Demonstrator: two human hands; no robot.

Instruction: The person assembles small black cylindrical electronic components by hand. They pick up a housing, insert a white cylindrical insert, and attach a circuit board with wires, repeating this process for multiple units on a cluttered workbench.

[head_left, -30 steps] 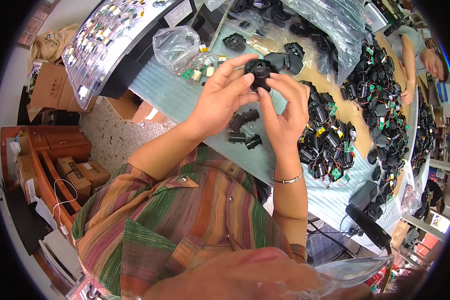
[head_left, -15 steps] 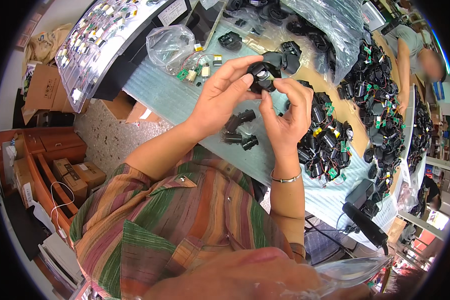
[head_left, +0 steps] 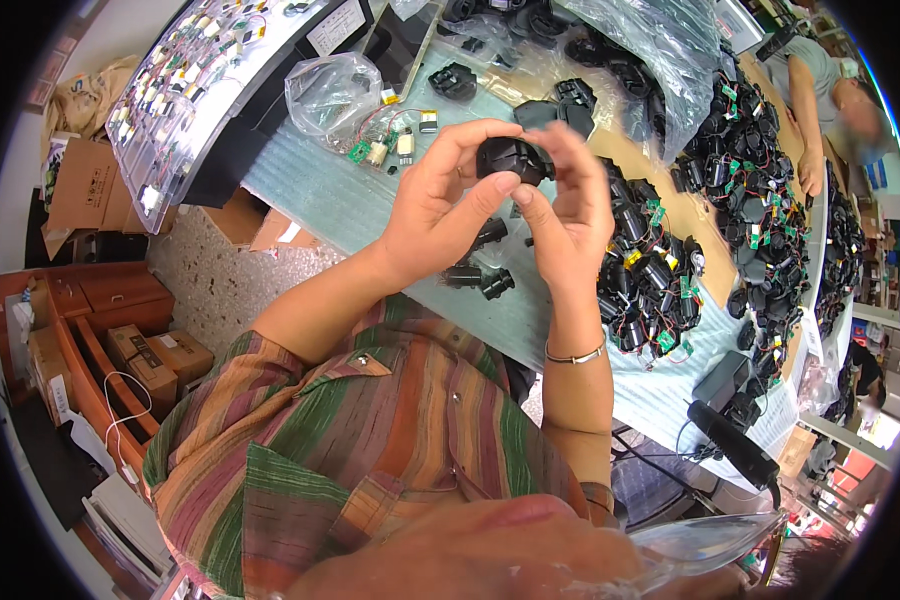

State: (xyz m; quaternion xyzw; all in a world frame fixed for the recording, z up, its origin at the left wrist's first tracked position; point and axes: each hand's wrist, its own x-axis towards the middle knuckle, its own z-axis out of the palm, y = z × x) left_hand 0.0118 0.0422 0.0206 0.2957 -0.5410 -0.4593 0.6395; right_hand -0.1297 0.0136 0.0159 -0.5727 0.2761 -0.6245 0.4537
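Pinching a small black plastic part [head_left: 507, 158] between the fingertips of both hands, you held it raised above the pale blue table mat [head_left: 330, 195]. Your left hand [head_left: 440, 205] gripped its near side, your right hand [head_left: 565, 215] its far side. Two similar black pieces [head_left: 480, 280] lay on the mat below the part, a heap of wired black units [head_left: 650, 290] to their right.

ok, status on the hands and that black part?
Left hand and right hand both grip the black part, raised above the table. Loose black pieces lie below. Nothing blocking.
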